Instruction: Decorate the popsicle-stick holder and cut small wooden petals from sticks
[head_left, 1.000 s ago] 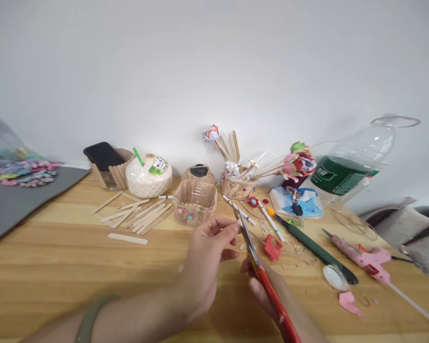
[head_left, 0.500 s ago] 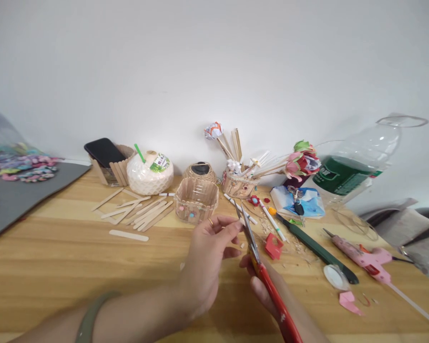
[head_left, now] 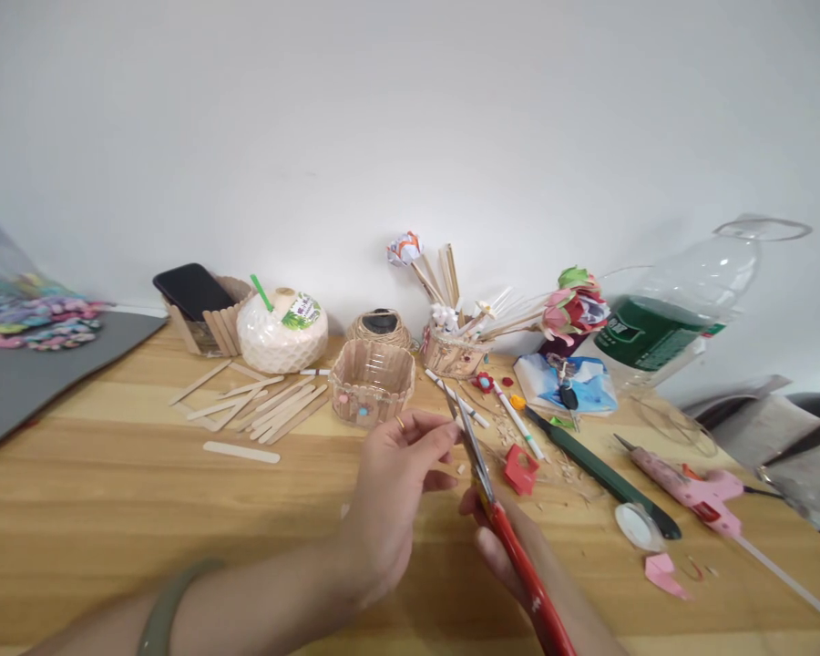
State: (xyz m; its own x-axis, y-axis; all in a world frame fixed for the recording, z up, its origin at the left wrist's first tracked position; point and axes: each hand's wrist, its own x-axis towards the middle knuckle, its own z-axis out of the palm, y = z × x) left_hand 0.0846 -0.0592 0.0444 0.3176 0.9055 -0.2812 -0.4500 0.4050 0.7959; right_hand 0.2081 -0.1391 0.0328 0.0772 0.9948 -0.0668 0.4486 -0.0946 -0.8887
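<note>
My right hand (head_left: 496, 538) is wrapped around a pair of scissors (head_left: 520, 556) with red handles. Their metal blades point away from me and stand slightly apart. Just left of the blades, my left hand (head_left: 393, 497) pinches thumb and forefinger together. A tiny pale piece shows at those fingertips, too small to name. Beyond the left hand sits a small clear container (head_left: 373, 383) lined with wooden sticks and dotted with little coloured pieces. To the right of the scissors lies a red paper piece (head_left: 520, 470).
Loose craft sticks (head_left: 280, 410) lie at left, before a wrapped coconut (head_left: 283, 333) and a phone (head_left: 192, 290) in a stick holder. At right are a green-handled knife (head_left: 605, 474), a pink glue gun (head_left: 690, 487) and a large bottle (head_left: 656, 333). Wood shavings litter the table.
The whole view has shifted slightly, so things appear a little further left. Both hands and the scissors keep nearly the same pose.
</note>
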